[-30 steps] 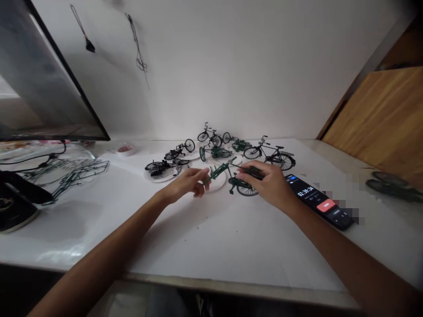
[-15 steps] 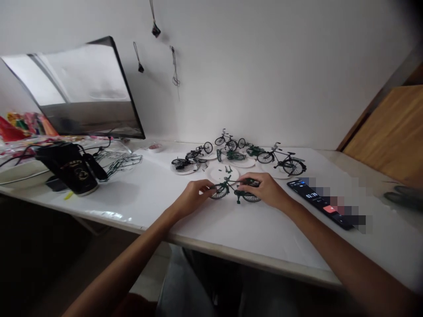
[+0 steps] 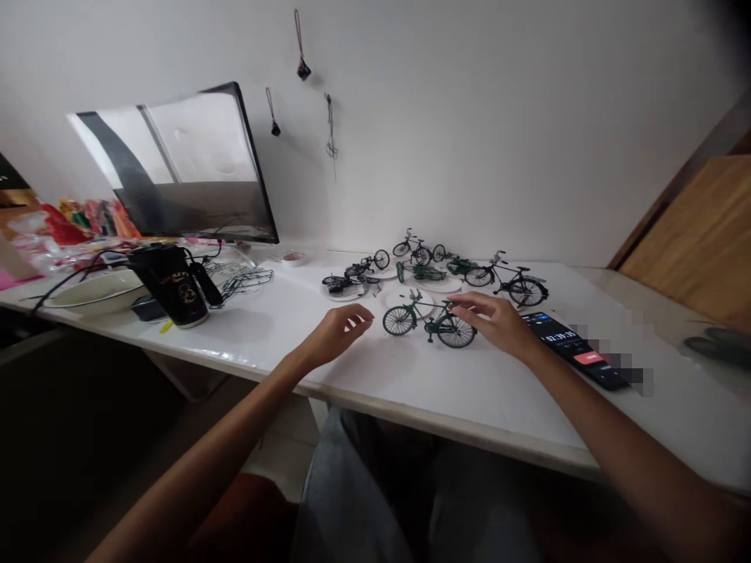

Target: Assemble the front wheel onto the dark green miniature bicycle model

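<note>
A dark green model bicycle stands upright on the white table, its front wheel towards the left. My left hand is just left of that wheel, apart from it, with fingers loosely curved and nothing in them. Over the bicycle's rear end is my right hand. Its fingers are stretched and parted by the saddle; whether they touch it is hard to see. Behind the bicycle lies a white plate, partly hidden.
More model bicycles and parts sit on plates at the back, one black bicycle standing at the right. A phone lies right of my right hand. On the left are a black cup, a bowl, wire-like frames and a monitor.
My left hand has let go of the front wheel and drawn back left. My right hand's fingers have loosened at the rear, and the bicycle stands more fully in view. The camera has turned slightly left.
</note>
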### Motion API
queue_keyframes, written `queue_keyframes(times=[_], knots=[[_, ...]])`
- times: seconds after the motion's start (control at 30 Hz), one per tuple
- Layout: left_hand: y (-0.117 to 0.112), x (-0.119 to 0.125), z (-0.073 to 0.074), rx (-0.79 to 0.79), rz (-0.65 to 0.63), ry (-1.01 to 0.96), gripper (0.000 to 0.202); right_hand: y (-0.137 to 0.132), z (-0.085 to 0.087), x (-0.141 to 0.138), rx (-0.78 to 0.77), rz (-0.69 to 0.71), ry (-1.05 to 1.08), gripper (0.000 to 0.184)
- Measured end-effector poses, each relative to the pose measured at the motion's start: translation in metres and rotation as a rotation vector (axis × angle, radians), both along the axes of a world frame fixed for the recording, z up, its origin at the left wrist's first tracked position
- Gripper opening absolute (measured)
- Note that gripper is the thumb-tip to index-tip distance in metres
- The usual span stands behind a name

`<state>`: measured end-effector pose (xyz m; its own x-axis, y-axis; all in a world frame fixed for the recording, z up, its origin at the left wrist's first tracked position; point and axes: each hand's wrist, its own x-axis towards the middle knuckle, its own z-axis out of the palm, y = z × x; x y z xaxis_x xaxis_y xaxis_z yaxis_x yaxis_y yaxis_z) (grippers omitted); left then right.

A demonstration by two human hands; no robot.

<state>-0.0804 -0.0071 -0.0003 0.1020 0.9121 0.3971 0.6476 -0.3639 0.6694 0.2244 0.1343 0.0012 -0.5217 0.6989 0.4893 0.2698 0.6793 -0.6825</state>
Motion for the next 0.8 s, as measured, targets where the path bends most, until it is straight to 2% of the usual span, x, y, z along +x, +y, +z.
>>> queue_keyframes(times=[0.17,0.33,0.5,0.7,0.8], knots=[[0.001,-0.006,0.003,0.003,-0.011,0.019,0.027,-0.001,-0.007,-0.001,-0.034,0.004,0.044,0.039],[0.011,0.004,-0.012,0.003,-0.018,0.025,0.031,-0.01,-0.009,-0.012,0.022,0.002,0.116,0.035],[0.018,0.011,-0.023,0.019,0.014,0.048,0.017,-0.02,-0.014,-0.015,0.107,-0.044,0.17,0.026],[0.019,0.007,-0.029,0.026,0.093,0.047,0.015,-0.015,-0.027,-0.012,-0.033,-0.007,0.09,0.043],[0.015,0.007,-0.03,0.023,0.099,0.039,0.015,-0.013,-0.028,-0.011,-0.128,0.036,0.035,0.041]])
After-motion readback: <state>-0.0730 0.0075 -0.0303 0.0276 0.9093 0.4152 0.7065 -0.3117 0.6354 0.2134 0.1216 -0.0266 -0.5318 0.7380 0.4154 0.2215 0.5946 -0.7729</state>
